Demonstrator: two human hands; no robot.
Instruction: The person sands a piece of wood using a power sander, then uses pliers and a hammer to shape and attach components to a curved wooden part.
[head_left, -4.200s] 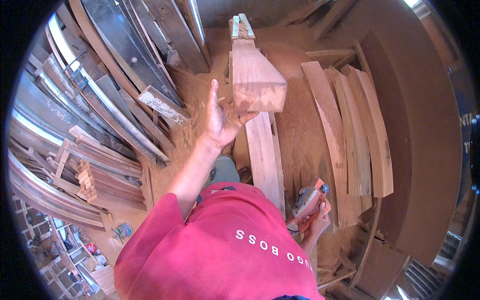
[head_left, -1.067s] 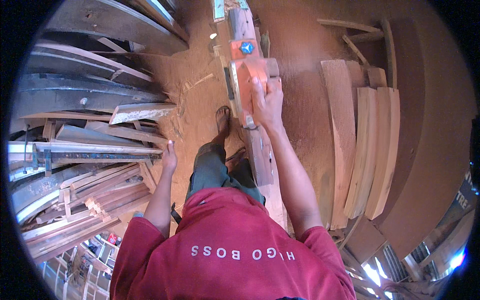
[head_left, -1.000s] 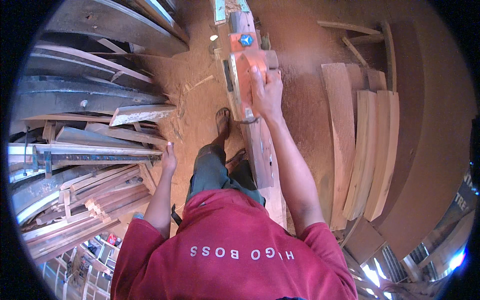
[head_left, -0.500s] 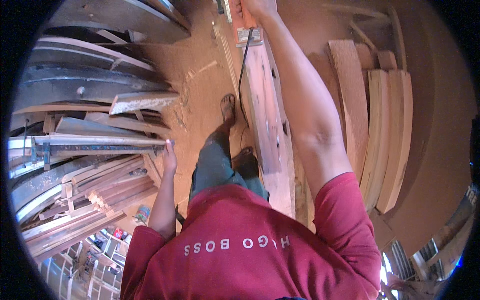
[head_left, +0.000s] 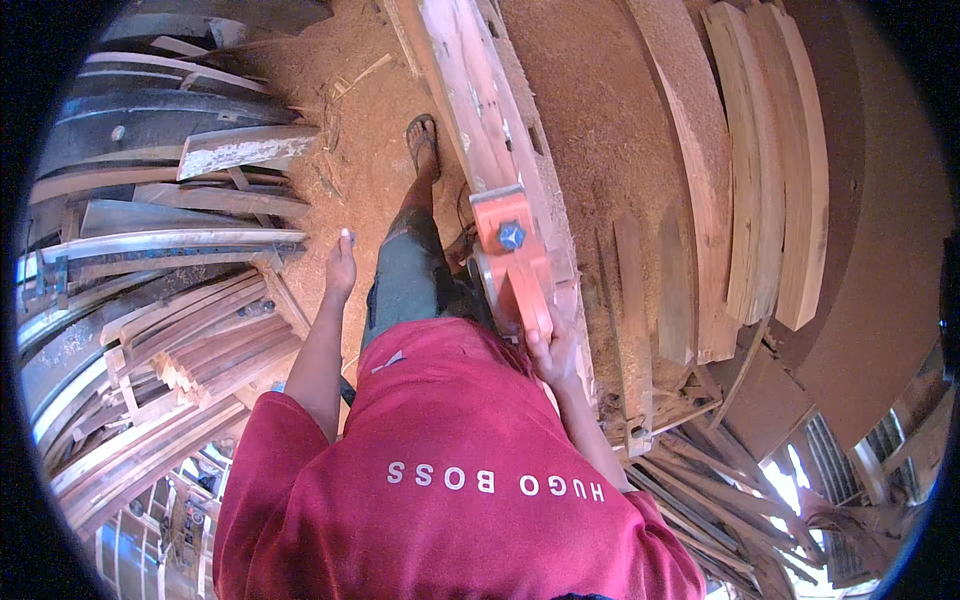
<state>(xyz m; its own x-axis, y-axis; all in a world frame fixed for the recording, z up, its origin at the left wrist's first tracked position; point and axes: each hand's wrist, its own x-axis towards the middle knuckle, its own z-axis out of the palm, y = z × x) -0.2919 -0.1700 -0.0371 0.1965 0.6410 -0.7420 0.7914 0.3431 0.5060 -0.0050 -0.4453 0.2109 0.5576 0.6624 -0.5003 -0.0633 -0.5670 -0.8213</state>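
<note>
My right hand [head_left: 555,352] is closed round the rear handle of an orange electric hand planer [head_left: 506,215] with a dark blue front knob. The planer rests on the upper face of a long, thick wooden beam [head_left: 468,95], at the part close to my body. Pale and reddish patches mark the beam's face, and slots show along its right side. Away from the beam, my left hand [head_left: 341,268] hangs in the air at my left side, seen edge-on, with fingers extended and nothing in it. The planer's sole is hidden against the wood.
Stacked boards and curved timbers [head_left: 200,225] crowd the left. Several planks [head_left: 755,170] lie to the right, with offcuts [head_left: 740,500] at the lower right. Sawdust covers the floor [head_left: 330,110]. My sandalled foot [head_left: 423,145] stands left of the beam.
My right hand has drawn the planer back along the beam from its far part to near my body. The right arm is now bent, and the view has shifted. My left hand stays free.
</note>
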